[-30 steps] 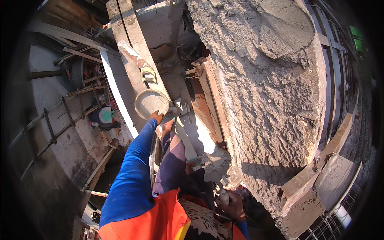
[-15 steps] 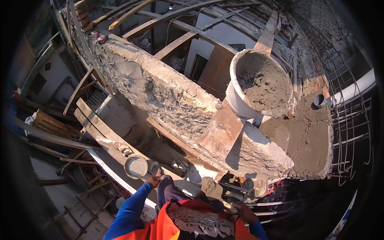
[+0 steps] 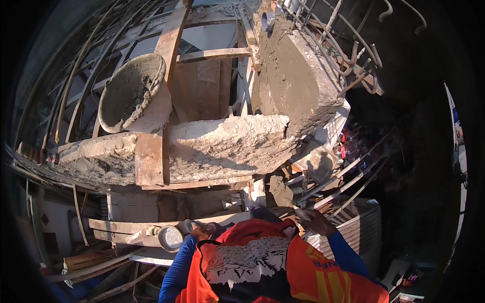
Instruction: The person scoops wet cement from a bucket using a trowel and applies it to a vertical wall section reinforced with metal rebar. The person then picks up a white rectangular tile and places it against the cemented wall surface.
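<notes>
Probably a stiff, nose-heavy trowel (image 3: 280, 191), slippery where mortar-coated, and best taken by the handle (image 3: 302, 214). Held by the right hand (image 3: 317, 222), with fingers closed around that handle, just off the near edge of the concrete beam (image 3: 222, 139), toward its right end. For the left hand (image 3: 204, 231), near the round pan (image 3: 170, 238) at the near edge of the plank (image 3: 116, 226), cannot tell finger spread or any hold.
</notes>
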Demonstrator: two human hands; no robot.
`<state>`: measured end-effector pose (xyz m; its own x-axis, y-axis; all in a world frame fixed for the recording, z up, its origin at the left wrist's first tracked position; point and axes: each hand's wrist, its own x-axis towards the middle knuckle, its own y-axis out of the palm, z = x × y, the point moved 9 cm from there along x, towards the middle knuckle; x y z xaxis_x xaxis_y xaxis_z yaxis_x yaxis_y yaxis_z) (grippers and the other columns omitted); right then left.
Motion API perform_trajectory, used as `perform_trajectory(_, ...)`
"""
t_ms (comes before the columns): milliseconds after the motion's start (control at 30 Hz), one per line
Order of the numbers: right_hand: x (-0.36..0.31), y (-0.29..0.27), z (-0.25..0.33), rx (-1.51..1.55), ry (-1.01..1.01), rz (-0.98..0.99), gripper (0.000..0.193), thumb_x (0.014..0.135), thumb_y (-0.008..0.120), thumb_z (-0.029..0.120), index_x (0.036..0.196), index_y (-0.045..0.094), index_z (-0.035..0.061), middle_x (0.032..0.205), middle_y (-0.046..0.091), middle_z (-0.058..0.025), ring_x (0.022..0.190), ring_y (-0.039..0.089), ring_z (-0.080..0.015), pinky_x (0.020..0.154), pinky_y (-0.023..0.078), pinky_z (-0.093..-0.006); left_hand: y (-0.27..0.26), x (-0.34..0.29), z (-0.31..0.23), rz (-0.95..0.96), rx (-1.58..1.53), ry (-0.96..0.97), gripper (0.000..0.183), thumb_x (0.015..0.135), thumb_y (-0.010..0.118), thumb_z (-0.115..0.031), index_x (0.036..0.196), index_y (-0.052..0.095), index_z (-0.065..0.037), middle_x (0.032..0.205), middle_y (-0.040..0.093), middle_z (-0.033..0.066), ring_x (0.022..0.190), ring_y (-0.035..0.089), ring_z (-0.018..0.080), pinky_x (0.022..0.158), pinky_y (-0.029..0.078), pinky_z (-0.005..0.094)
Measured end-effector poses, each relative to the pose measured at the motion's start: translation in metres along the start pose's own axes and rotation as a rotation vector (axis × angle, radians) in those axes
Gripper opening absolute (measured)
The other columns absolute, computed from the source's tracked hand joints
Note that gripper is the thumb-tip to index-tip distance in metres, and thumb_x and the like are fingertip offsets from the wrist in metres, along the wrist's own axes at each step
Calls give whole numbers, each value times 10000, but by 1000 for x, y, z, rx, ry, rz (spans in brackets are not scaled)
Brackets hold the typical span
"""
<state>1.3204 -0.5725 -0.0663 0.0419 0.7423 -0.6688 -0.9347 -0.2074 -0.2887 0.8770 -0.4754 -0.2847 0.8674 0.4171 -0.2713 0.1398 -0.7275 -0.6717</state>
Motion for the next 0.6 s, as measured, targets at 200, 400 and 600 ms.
perform_trajectory(200, -5, -54, -45, 343, 11, -178, 251, 971, 649, 231, 1146, 626, 52, 757, 585, 3, 627, 539, -88, 548, 472, -286, -174, 75, -144, -404, -408, -293, 445, 1005, 568, -411, 1283, 639, -71, 1176, 686, 220, 1114, 664, 371, 954, 507, 407)
perform_trajectory(400, -6, -55, -37, 804, -37, -355, 306, 1021, 554, 215, 1310, 525, 119, 773, 555, 23, 585, 546, -73, 474, 483, -256, -306, 121, -211, -593, -465, -55, 388, 1015, 583, -297, 1309, 620, -45, 1196, 695, 189, 1113, 676, 325, 980, 501, 393)
perform_trajectory(600, -5, -49, -29, 1040, -130, -623, 458, 1041, 512, 322, 1459, 445, 149, 814, 496, 40, 633, 483, -45, 478, 425, -200, -424, 175, -304, -830, -328, 350, 458, 994, 596, -313, 1374, 547, -61, 1298, 607, 226, 1216, 579, 397, 1062, 439, 467)
